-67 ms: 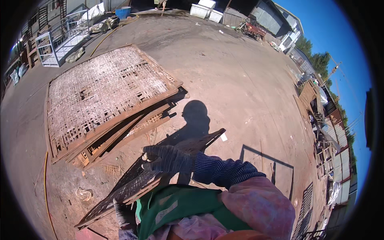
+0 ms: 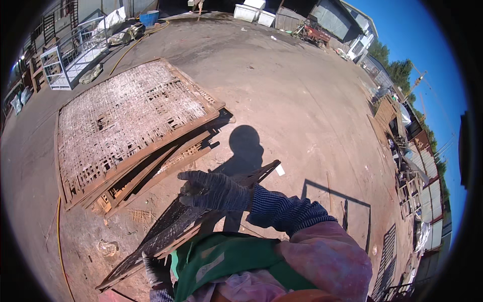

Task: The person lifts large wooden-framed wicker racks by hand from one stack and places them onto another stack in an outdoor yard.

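Observation:
A tilted wooden-framed lattice panel (image 2: 163, 229) stands close against my body, running from lower left to upper right. At its near edge, my left hand (image 2: 157, 272) in a grey glove is closed on the frame, partly cut off by my clothing. My right hand (image 2: 214, 191), also gloved, is above the panel's middle with thumb and fingers apart; nothing shows between them. Whether it touches the panel is unclear. To the left lies a stack of similar panels, the top one a pale, worn woven panel (image 2: 128, 113) with broken gaps and a brown wooden frame.
A yellow hose (image 2: 59, 246) runs along the ground at the left. Farther back are a white metal railed platform (image 2: 78, 63), a blue tub (image 2: 149, 18) and white bins (image 2: 246, 12). Wooden pallets (image 2: 410, 194) and scrap line the right side. A person (image 2: 197, 6) stands far off.
My right hand has risen slightly and shifted right, its fingers spreading a little. My left hand stays at the panel's edge. The view has shifted slightly.

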